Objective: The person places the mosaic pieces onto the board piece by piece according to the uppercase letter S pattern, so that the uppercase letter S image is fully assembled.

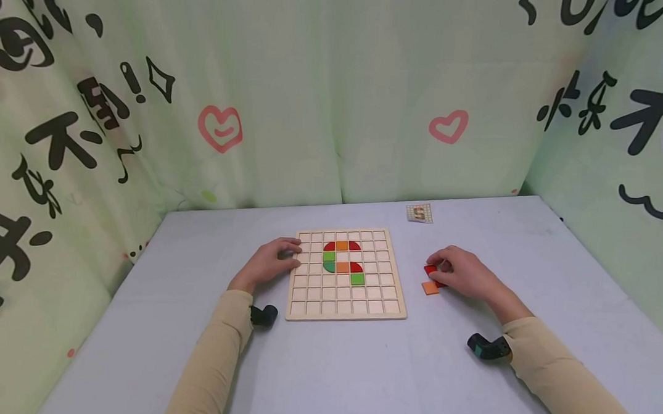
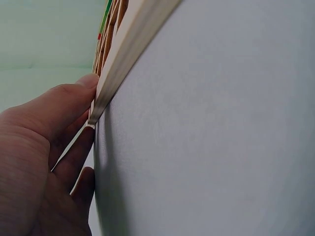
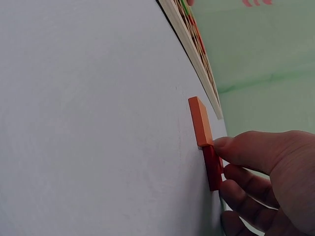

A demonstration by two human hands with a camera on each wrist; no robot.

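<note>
A wooden grid board (image 1: 346, 319) lies on the table, with several red, orange and green tiles set in its upper middle cells. At its left edge, my left hand (image 1: 270, 261) rests with thumb and fingertips spread along the rim. In the left wrist view the thumb (image 2: 88, 81) touches the board's side, and the other fingers reach down beside it. Right of the board, my right hand (image 1: 464, 273) pinches a red tile (image 1: 430, 269) between thumb and fingers. An orange square tile (image 1: 430, 288) and another red piece (image 3: 212, 169) lie right by the fingertips, partly covered in the head view.
A small patterned card (image 1: 419, 213) lies near the table's back edge. The white-covered table (image 1: 335, 374) is bordered by pale green curtains (image 1: 336, 96) with black lettering and pink hearts. A dark wrist camera (image 1: 489, 348) sits at the right cuff, another (image 1: 264, 316) at the left.
</note>
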